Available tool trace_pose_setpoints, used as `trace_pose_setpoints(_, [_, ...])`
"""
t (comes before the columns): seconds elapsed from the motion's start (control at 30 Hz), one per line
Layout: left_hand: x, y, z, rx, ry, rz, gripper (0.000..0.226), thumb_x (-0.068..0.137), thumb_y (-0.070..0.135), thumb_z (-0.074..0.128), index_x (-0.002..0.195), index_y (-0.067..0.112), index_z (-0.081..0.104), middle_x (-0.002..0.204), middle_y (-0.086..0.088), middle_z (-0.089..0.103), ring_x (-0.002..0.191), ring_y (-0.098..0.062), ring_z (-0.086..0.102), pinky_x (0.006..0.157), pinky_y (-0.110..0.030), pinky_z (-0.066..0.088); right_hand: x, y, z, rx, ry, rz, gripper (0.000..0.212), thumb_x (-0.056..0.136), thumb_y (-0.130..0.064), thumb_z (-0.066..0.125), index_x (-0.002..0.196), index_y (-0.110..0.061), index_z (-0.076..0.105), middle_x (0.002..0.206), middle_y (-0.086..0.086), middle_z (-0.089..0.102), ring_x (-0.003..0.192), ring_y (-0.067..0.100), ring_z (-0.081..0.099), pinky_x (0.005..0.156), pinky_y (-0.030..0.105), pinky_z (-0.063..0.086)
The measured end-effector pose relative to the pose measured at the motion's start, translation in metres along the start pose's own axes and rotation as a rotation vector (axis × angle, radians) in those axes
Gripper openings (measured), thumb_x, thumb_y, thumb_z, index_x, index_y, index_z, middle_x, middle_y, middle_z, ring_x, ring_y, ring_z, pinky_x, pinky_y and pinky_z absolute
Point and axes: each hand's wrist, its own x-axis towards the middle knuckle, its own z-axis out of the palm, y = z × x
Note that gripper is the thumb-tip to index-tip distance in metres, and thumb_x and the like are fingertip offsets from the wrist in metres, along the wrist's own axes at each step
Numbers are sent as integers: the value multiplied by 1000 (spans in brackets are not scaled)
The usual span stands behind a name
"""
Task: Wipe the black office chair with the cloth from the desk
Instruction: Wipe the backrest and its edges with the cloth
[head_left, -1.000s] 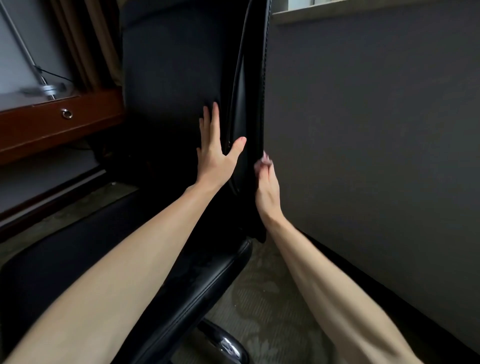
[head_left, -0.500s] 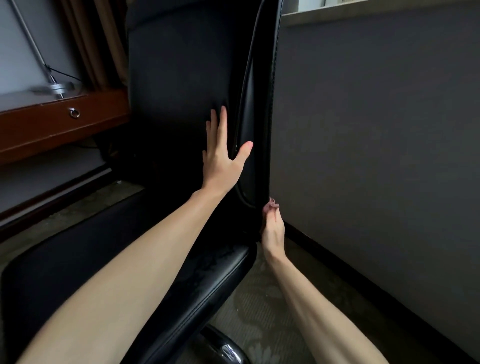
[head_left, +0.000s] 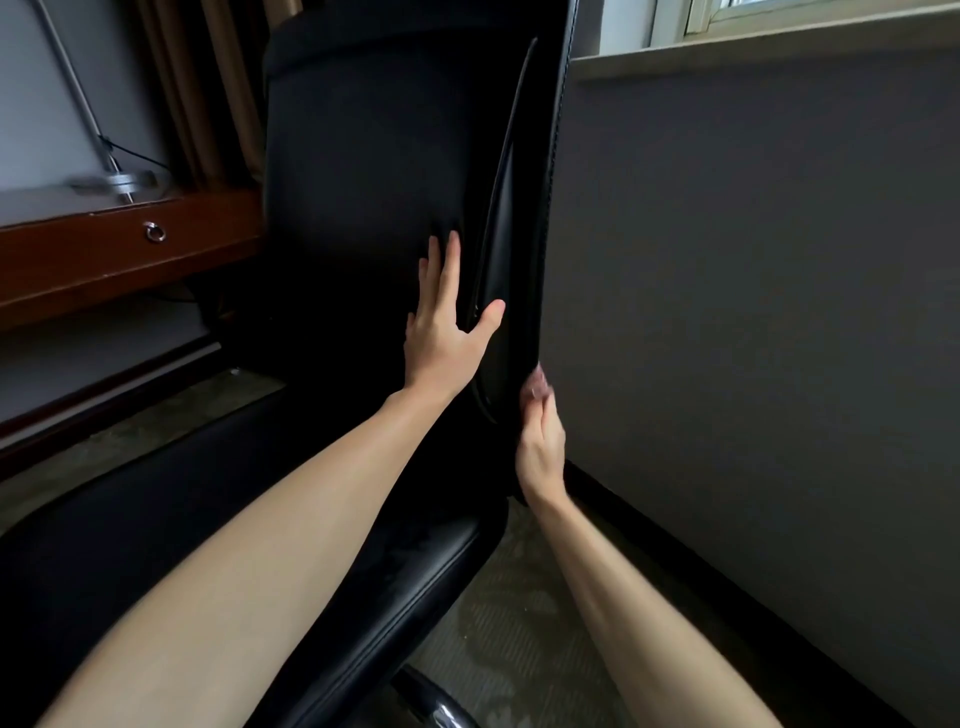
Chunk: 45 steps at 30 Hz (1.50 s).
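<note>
The black office chair (head_left: 363, 182) fills the middle of the view, its backrest upright and its seat (head_left: 156, 519) at lower left. My left hand (head_left: 447, 338) lies flat on the front of the backrest, fingers straight and thumb spread toward the side edge. My right hand (head_left: 543, 447) is at the backrest's right rear edge, low down. Its fingers are curled behind the edge around a small pinkish bit of cloth (head_left: 536, 387). Most of the cloth is hidden behind the chair.
A grey wall (head_left: 753, 312) with a dark skirting stands close to the right of the chair, under a window sill (head_left: 753, 47). A wooden desk (head_left: 104, 260) with a lamp base (head_left: 117, 182) is at the left, with curtains (head_left: 208, 78) behind. The chair's chrome base (head_left: 441, 706) shows below over carpet.
My right hand slid down the backrest's rear edge, then came back up a little. My left hand stayed flat on the backrest. The view tilted up slightly.
</note>
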Motion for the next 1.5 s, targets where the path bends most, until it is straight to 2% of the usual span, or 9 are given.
trace_pose_setpoints(0.17, [2, -1, -5, -17, -14, -4, 82, 89, 55, 52, 144, 55, -8, 161, 18, -6, 149, -7, -6, 112, -58, 29, -6, 21, -10, 65, -24, 143, 36, 105, -33, 30, 133, -25, 51, 120, -14, 57, 121, 5, 51, 98, 17, 34])
trace_pose_setpoints(0.27, [4, -4, -6, -15, -10, 0, 83, 89, 54, 55, 146, 55, -6, 161, 19, -5, 148, -6, -4, 113, -56, 29, 31, -34, -1, 75, -36, -34, 29, 105, -32, 31, 115, -30, 59, 103, -15, 62, 100, -1, 57, 96, 18, 40])
trace_pose_setpoints(0.4, [7, -4, -6, 0, -2, 1, 86, 89, 51, 59, 147, 54, -4, 161, 20, -3, 149, -6, -2, 112, -53, 33, 102, -128, 9, 158, -72, -251, 23, 104, -26, 36, 112, -23, 58, 113, -9, 60, 113, 1, 52, 109, 24, 35])
trace_pose_setpoints(0.57, [10, -8, -9, 4, 23, 30, 87, 88, 52, 59, 147, 53, -4, 162, 17, -1, 149, -9, -1, 108, -57, 36, 136, -193, 15, 127, -116, -312, 26, 104, -28, 39, 90, -25, 61, 86, -17, 61, 87, -5, 55, 90, 15, 39])
trace_pose_setpoints(0.77, [7, -7, -12, 26, 24, 8, 86, 89, 48, 60, 151, 46, 0, 162, 16, -2, 149, -8, -1, 110, -55, 33, 90, -132, 13, 105, -85, -271, 43, 103, -36, 39, 143, -19, 43, 137, -18, 49, 125, -12, 41, 108, 13, 30])
trace_pose_setpoints(1.07, [6, -6, -6, 14, 34, 1, 85, 89, 48, 59, 152, 45, 1, 162, 15, 0, 149, -8, -1, 112, -54, 32, 52, -51, -1, 129, -100, -46, 29, 100, -41, 46, 112, -23, 65, 117, -10, 64, 121, 8, 56, 110, 35, 39])
trace_pose_setpoints(1.2, [4, -4, -4, 22, 24, 1, 85, 90, 48, 59, 152, 45, 1, 162, 16, -1, 149, -8, -1, 112, -53, 31, 86, -117, 8, 188, -89, -162, 21, 103, -20, 41, 106, -15, 61, 104, -11, 63, 97, -10, 58, 91, 12, 40])
trace_pose_setpoints(1.37, [5, -7, -2, 8, 24, 3, 85, 90, 48, 59, 152, 43, 1, 162, 15, -1, 149, -8, -1, 112, -53, 31, 80, -117, 8, 92, -64, -204, 31, 103, -32, 42, 126, -22, 60, 133, -16, 54, 125, -9, 44, 105, 11, 32])
trace_pose_setpoints(1.5, [4, -6, 3, 0, 53, 20, 84, 91, 45, 58, 153, 39, 3, 163, 9, 1, 150, -13, 0, 115, -56, 25, 35, -45, -6, -33, -81, -91, 25, 101, -28, 45, 116, -31, 65, 115, -24, 64, 111, -13, 53, 100, 19, 40])
